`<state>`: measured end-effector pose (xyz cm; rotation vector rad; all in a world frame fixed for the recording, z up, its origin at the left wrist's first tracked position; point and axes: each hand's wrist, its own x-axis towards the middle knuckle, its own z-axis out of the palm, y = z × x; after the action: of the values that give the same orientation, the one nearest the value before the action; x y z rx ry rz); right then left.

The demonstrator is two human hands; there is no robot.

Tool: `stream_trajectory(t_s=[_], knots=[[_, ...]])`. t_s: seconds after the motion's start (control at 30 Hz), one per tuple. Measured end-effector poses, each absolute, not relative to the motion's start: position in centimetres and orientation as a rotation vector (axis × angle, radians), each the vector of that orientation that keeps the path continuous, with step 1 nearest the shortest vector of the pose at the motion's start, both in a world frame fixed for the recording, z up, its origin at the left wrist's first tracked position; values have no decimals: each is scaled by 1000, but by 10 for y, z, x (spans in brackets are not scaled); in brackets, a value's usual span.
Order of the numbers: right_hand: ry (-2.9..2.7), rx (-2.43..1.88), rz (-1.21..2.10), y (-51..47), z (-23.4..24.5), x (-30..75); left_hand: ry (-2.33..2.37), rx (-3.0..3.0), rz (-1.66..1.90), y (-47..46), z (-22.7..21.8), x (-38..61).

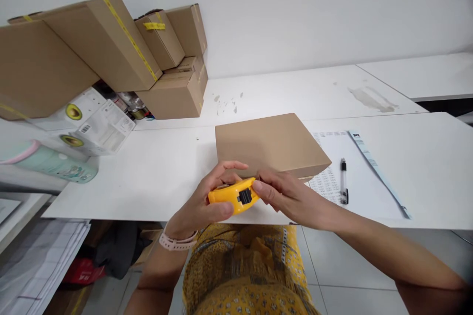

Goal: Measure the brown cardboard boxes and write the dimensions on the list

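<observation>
A yellow tape measure [225, 199] with a black sliding lock button is held near the table's front edge. My left hand [207, 202] is wrapped round its body, thumb along the front and index finger stretched out above. My right hand [284, 194] pinches the tape measure's right end between thumb and fingers. Whether any blade is drawn out there is hidden by the fingers. Just behind both hands, a closed brown cardboard box [266, 142] lies flat on the white table.
Right of the box lie printed paper sheets [364, 192] with a black-and-clear pen [344, 182] on them. Stacked cardboard boxes [173, 96], white avocado-print boxes [105, 125] and a mint-green bottle [62, 161] stand at the left. A white wall [295, 15] closes off the back.
</observation>
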<state>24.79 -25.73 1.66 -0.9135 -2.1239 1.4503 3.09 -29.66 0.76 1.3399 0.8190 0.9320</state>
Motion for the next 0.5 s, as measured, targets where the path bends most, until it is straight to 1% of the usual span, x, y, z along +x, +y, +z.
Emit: stream_trajectory(t_s=[0.1, 0.17, 0.23, 0.33, 0.5], knots=[[-1858, -872, 1744, -247, 18, 246, 855, 1321, 945, -289, 13, 28], [-1669, -879, 1797, -232, 20, 256, 891, 1319, 956, -280, 16, 19], [-1515, -928, 1701, -208, 21, 279, 966, 1317, 986, -268, 18, 0], [-1353, -1051, 1470, -168, 13, 331, 1128, 1309, 1027, -250, 16, -42], [-1310, -1210, 1389, -129, -27, 391, 1200, 1297, 934, -231, 7, -98]])
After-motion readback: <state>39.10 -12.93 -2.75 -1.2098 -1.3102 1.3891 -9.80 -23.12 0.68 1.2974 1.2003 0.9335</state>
